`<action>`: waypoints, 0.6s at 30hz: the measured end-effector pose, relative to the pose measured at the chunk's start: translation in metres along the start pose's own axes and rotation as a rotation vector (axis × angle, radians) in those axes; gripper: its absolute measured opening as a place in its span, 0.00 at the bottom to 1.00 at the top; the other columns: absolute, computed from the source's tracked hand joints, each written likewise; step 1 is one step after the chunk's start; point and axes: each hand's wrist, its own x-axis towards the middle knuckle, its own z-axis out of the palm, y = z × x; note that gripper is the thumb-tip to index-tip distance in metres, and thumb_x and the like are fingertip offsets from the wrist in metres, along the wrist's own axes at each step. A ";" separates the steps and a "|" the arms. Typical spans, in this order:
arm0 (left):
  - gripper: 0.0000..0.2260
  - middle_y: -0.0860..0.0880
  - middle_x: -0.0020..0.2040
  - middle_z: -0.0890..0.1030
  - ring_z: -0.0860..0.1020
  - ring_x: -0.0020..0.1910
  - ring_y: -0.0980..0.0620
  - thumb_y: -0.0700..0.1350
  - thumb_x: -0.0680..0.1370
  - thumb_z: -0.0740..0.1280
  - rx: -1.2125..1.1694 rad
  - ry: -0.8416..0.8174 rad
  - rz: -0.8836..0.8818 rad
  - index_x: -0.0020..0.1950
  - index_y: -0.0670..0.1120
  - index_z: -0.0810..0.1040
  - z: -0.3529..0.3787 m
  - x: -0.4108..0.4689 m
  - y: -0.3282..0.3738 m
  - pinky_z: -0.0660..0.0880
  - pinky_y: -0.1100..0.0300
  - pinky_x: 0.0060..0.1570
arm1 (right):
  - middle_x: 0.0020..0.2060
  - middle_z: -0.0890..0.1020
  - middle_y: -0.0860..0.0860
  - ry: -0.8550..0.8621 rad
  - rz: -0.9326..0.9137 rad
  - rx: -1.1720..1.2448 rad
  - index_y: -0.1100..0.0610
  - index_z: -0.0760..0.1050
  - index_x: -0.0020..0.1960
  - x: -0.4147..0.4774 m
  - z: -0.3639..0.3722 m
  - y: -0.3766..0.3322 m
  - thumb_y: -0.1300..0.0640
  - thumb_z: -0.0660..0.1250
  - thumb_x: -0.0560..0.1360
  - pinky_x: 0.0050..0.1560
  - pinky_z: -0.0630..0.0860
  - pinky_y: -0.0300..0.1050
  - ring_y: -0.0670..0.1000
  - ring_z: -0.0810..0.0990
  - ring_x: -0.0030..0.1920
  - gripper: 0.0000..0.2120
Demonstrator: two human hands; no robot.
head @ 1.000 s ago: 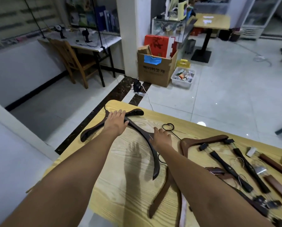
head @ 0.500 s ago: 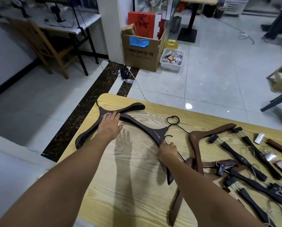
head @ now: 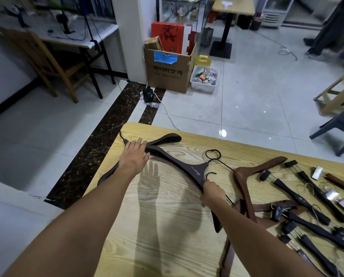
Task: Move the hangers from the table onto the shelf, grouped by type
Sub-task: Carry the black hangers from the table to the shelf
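Two dark wooden coat hangers lie crossed at the left end of the wooden table (head: pixel 167 246). My right hand (head: pixel 212 191) is closed on the nearer dark hanger (head: pixel 185 165), just below its neck and black hook. My left hand (head: pixel 134 154) rests flat, fingers spread, on the neck of the far dark hanger (head: pixel 165 139), whose other arm runs under my wrist toward the table's left edge. A reddish-brown coat hanger (head: pixel 247 188) lies right of my right hand. Several black clip hangers (head: pixel 299 198) are heaped at the right. No shelf is in view.
Beyond the table's far edge is tiled floor with a cardboard box (head: pixel 168 73), a white bin (head: pixel 204 78) and a power cable. A wooden chair (head: pixel 47 62) and desk stand far left. Stools (head: pixel 339 98) and a person's legs are at far right.
The view has tilted down and drawn closer. My right hand slid down the nearer dark hanger from its neck and closed on it. My left hand stayed on the far hanger.
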 end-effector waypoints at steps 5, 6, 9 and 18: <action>0.24 0.47 0.79 0.50 0.50 0.77 0.47 0.52 0.83 0.49 0.008 0.014 0.005 0.78 0.45 0.50 -0.007 0.007 -0.002 0.46 0.52 0.77 | 0.56 0.78 0.56 0.041 -0.026 0.062 0.60 0.69 0.61 -0.002 -0.012 -0.003 0.61 0.66 0.75 0.42 0.70 0.45 0.58 0.79 0.56 0.16; 0.24 0.47 0.79 0.50 0.50 0.77 0.47 0.52 0.83 0.49 0.014 0.015 0.006 0.78 0.45 0.50 -0.008 0.007 -0.003 0.46 0.52 0.77 | 0.56 0.78 0.56 0.045 -0.028 0.082 0.60 0.69 0.61 -0.002 -0.015 -0.004 0.60 0.67 0.75 0.42 0.70 0.45 0.58 0.79 0.55 0.17; 0.24 0.46 0.79 0.51 0.51 0.77 0.47 0.51 0.83 0.49 0.036 0.009 0.001 0.78 0.45 0.50 -0.004 0.007 -0.010 0.45 0.53 0.77 | 0.57 0.77 0.57 0.056 -0.021 0.117 0.60 0.67 0.63 0.000 -0.020 -0.005 0.59 0.67 0.75 0.44 0.71 0.47 0.59 0.79 0.56 0.19; 0.25 0.46 0.78 0.51 0.52 0.77 0.49 0.51 0.83 0.48 0.060 -0.130 -0.094 0.78 0.44 0.48 0.038 0.017 -0.046 0.46 0.54 0.76 | 0.57 0.77 0.57 0.028 0.010 0.084 0.60 0.62 0.65 0.017 -0.005 -0.011 0.59 0.63 0.76 0.44 0.70 0.47 0.59 0.78 0.57 0.20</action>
